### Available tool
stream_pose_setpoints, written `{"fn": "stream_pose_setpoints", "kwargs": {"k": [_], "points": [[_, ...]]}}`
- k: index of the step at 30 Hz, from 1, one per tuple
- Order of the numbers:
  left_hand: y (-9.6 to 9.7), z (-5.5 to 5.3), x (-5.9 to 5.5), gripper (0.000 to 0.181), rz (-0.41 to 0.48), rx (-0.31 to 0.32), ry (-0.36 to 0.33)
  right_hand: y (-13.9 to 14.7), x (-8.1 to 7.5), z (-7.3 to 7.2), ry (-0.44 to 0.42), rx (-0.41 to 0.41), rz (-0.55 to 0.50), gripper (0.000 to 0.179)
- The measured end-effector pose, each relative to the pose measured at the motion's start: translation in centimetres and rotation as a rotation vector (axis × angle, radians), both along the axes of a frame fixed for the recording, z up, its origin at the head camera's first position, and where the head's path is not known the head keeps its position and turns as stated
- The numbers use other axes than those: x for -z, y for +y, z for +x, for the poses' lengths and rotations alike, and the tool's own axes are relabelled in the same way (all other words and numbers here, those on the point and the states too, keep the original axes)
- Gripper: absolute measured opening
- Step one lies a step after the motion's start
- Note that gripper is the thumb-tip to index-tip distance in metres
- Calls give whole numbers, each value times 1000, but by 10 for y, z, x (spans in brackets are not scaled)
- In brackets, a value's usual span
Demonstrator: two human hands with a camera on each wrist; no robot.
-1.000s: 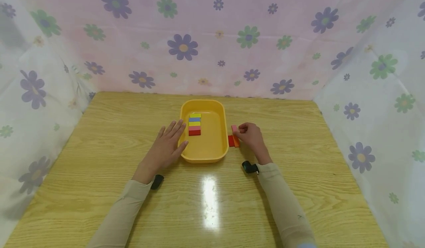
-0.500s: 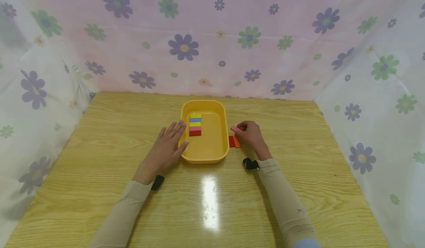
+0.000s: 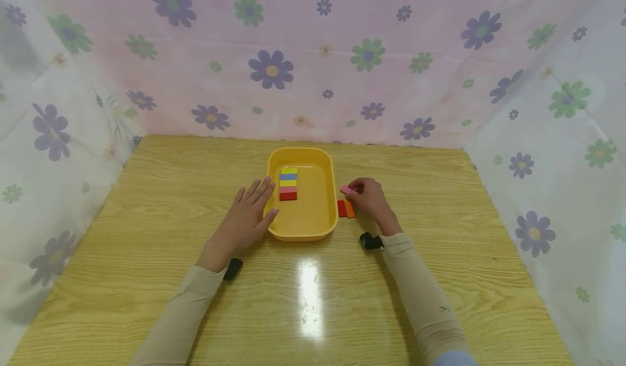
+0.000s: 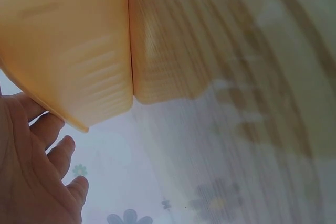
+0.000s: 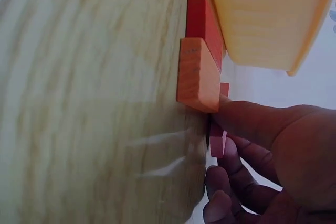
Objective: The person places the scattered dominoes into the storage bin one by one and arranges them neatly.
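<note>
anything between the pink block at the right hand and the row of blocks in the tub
Yes: the yellow tub's right wall stands between the pink block, pinched by the right hand, and the row of blocks. The red block and orange block lie nearer the person, off that line.

A: Yellow tub point(image 3: 301, 237), how many?
B: One. Blocks inside, five.
A: By colour?
B: Yellow blocks point(image 3: 288, 183), two; blue block point(image 3: 288, 177), one; pink block point(image 3: 288, 190), one; red block point(image 3: 288, 196), one.
A: Outside it?
B: Three: one outer red block point(image 3: 342, 209), one outer orange block point(image 3: 350, 210), one outer pink block point(image 3: 348, 190). Eight blocks overall.
A: Other items?
B: Left grip point(image 3: 242, 216), one; right grip point(image 3: 373, 199), one. Wrist cameras point(image 3: 233, 269), two. Sleeves point(image 3: 420, 295), two. Bench point(image 3: 146, 219), one.
</note>
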State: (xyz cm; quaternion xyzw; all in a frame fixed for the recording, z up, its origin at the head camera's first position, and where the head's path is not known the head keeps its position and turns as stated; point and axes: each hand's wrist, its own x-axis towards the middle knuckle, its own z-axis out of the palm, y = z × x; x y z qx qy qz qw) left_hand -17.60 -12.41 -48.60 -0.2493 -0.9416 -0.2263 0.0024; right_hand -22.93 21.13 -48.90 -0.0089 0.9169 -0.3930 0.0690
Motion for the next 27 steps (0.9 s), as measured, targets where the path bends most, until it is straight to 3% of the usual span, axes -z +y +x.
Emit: {"fn": "stream_pose_setpoints", "kwargs": {"k": [11, 20, 27], "points": [[1, 0, -2, 67, -9, -1, -8, 4, -3, 1, 46, -29, -21, 27], [1, 0, -3, 67, -12, -1, -18, 6, -1, 5, 119, 19, -115, 34], [1, -1, -4, 66, -10, 1, -19, 11, 5, 7, 189, 46, -252, 35]]}}
